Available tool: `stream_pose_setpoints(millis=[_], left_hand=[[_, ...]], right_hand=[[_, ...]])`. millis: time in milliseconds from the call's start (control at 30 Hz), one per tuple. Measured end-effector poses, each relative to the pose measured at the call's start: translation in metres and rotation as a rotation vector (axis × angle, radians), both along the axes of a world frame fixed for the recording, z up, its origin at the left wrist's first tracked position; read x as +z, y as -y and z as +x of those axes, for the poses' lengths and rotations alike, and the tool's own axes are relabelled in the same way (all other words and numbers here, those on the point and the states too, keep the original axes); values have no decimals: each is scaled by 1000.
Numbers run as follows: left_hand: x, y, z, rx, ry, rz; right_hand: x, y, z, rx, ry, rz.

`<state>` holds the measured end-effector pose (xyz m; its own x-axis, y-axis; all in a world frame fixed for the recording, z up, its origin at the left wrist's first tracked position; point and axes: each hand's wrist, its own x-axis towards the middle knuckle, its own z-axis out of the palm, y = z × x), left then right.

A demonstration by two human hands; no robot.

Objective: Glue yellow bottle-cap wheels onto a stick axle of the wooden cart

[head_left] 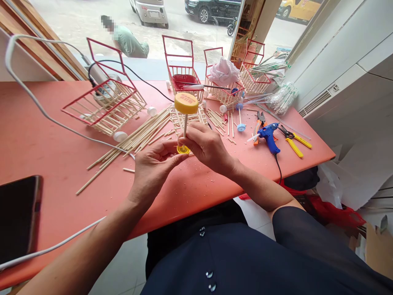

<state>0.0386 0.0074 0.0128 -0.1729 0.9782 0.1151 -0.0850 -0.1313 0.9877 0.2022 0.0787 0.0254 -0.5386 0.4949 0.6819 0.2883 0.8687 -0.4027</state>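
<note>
A short wooden stick (185,125) stands nearly upright between my hands. At its top sits a large yellow bottle cap (186,103) with red print; its lower end meets a smaller yellow cap (183,150), turned hollow side up. My left hand (153,164) pinches the lower cap by its rim. The fingers of my right hand (208,145) close around the stick just above that cap. Whether the stick is fixed in the lower cap I cannot tell. Behind my hands lies a small stick lattice (175,119), partly hidden.
Loose wooden sticks (138,141) lie left of centre. Small red-edged stick carts (119,98) stand along the back. To the right are a blue glue gun (270,137), yellow-handled cutters (294,143) and orange-handled pliers (260,121). A phone (20,217) and white cable (61,119) are leftward.
</note>
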Motion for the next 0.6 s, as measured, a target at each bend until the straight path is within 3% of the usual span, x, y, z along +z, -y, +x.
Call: stream_pose_setpoints(millis=[600], left_hand=[[0,0,0,-13,17,20]], right_hand=[[0,-1,0,5,7,-20]])
